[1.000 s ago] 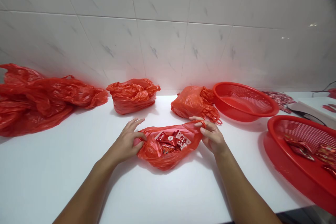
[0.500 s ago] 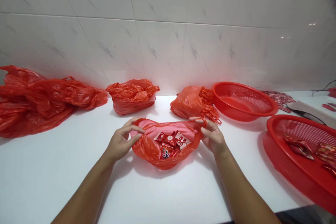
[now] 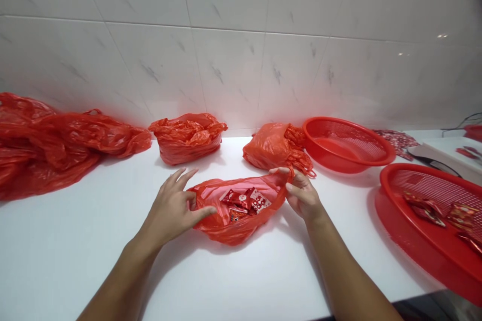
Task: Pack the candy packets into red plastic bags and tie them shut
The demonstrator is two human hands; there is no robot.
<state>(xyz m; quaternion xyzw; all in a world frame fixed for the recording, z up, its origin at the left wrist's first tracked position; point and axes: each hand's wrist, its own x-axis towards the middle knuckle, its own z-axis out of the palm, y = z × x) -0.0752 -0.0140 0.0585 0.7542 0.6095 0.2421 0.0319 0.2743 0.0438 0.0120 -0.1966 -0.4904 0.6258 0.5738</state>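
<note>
Between my hands a red plastic bag (image 3: pixel 226 234) lies on the white table, its mouth held wide. Several small wrapped snacks (image 3: pixel 239 199) in red and white packets rest inside it. My right hand (image 3: pixel 304 195) pinches the bag's right rim by the handle. At the opposite side is my left hand (image 3: pixel 171 210), fingers apart, its thumb over the left rim and touching the plastic. Part of the left fingers is hidden behind the thumb and bag.
Behind stand two filled red bags (image 3: pixel 190 143), (image 3: pixel 268 146), with a heap of red bags (image 3: pixel 56 150) at left. One red basket (image 3: pixel 348 160) sits back right; a nearer basket (image 3: pixel 410 235) holds several packets (image 3: pixel 463 215). A tiled wall (image 3: pixel 229 75) closes the back.
My left hand has loosened its pinch on the rim and spread its fingers, and the bag's left side has sagged. My right hand keeps its hold.
</note>
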